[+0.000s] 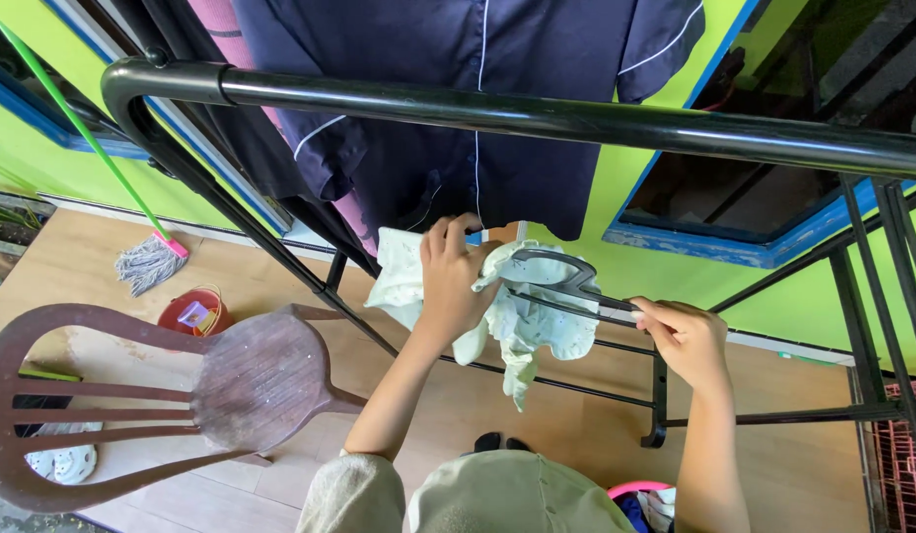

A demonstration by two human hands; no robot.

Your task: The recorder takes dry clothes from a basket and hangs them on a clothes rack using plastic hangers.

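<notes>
From the head camera, we saw our left hand (450, 281) raised, fingers closed on a pale cloth (512, 316) bunched over a grey hanger (561, 276). Our right hand (687, 341) reached in from the right, fingers pinching the hanger's arm. Cloth and hanger hung below the black rail (537, 114), in front of a navy shirt (458, 118). A brown chair (182, 395) stood to the left, with a mop (147, 262) and red bucket (191, 314) on the floor behind it.
</notes>
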